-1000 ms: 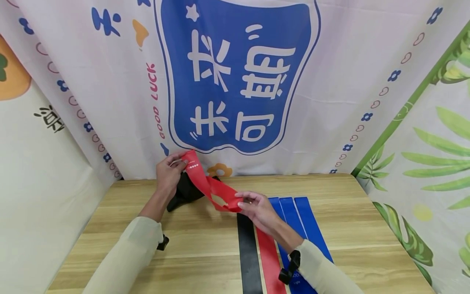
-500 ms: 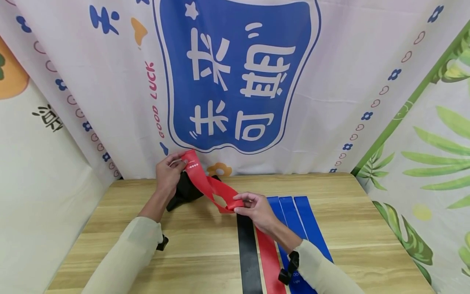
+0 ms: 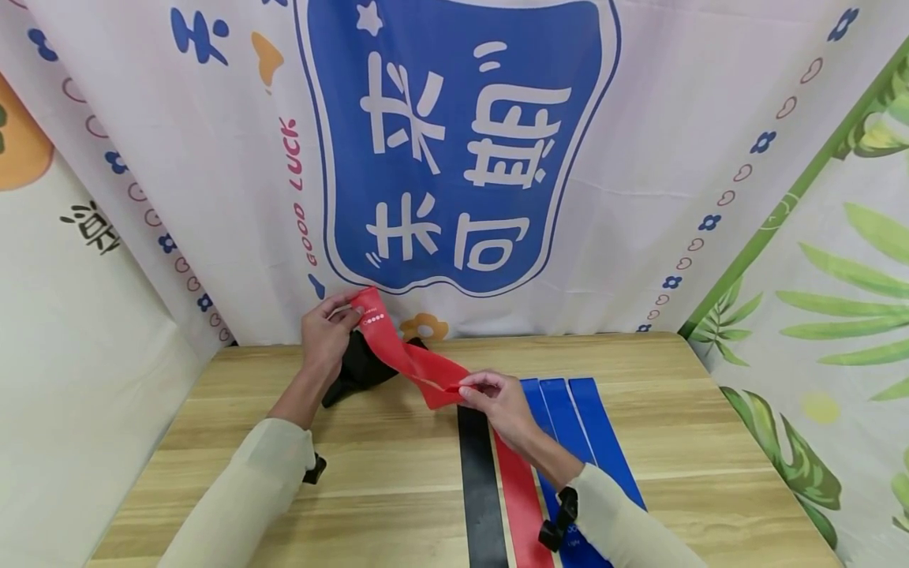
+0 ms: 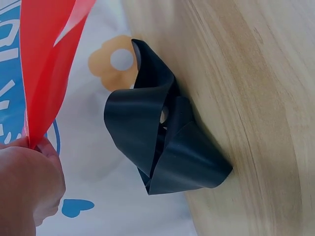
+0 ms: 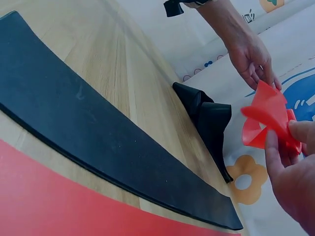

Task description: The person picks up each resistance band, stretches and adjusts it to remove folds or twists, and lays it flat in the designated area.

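Note:
A red resistance band [image 3: 422, 364], a flat rubber loop with white print near one end, hangs above the table between both hands. My left hand [image 3: 327, 335] pinches its printed end between thumb and fingers. At the other end my right hand [image 3: 503, 406] pinches the band's edge, lower and to the right. The band is twisted along its middle, as the right wrist view also shows. Below and behind it a black band [image 4: 162, 132] lies crumpled on the table at the back left, touched by neither hand.
Beneath the right forearm, a flat black band [image 3: 483, 489], a flat red band [image 3: 521, 505] and several blue bands [image 3: 604, 426] lie side by side on the wooden table [image 3: 341, 505]. A printed cloth [image 3: 660, 142] hangs behind the table's back edge.
The right hand's fingers have shifted along the red band's end, and the opening in its loop has narrowed. The left hand keeps its pinch in nearly the same place.

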Available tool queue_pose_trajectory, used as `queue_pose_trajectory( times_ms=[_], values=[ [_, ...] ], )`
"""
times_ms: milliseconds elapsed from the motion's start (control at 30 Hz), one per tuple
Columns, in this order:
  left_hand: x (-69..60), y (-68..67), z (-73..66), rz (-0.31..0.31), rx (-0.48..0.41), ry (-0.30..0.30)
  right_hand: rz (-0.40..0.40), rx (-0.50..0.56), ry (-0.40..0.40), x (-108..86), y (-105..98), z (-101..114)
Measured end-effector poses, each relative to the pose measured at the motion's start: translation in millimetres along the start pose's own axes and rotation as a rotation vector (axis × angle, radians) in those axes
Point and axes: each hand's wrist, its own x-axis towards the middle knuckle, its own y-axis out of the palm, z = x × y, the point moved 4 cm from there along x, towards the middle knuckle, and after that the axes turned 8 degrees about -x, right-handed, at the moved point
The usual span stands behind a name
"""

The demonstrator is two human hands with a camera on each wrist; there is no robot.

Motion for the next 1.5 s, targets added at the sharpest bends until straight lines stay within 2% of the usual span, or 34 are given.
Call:
queue_pose_trajectory(
  times_ms=[100,200,333,733,1067,1267,1500],
  values=[
    [-0.7,-0.6,0.0,-0.003,-0.016,0.011,-0.064,-0.125,-0.059,1.0,-3,2],
    [-0.7,-1.0,1.6,-0.004,-0.013,0.016,-0.123,-0.188,-0.108,2.3,-7,4],
    [0.1,-1.2,4.6,-0.008,-0.011,0.013,-0.145,-0.152,-0.108,2.4,-9,6],
    [1.5,-2.8,5.2,-0.012,-0.039,0.010,-0.162,-0.146,-0.117,-1.9,-16,7],
    [0.8,-5.6,5.8,-0.015,-0.065,-0.004,-0.102,-0.154,-0.156,-3.9,-20,9],
    [0.9,-6.0,9.2,-0.007,-0.044,-0.025,-0.051,-0.129,-0.113,-6.4,-22,4],
    [2.5,-2.7,8.7,-0.008,-0.035,-0.017,0.063,-0.137,-0.052,-12.9,-19,1]
  ],
)
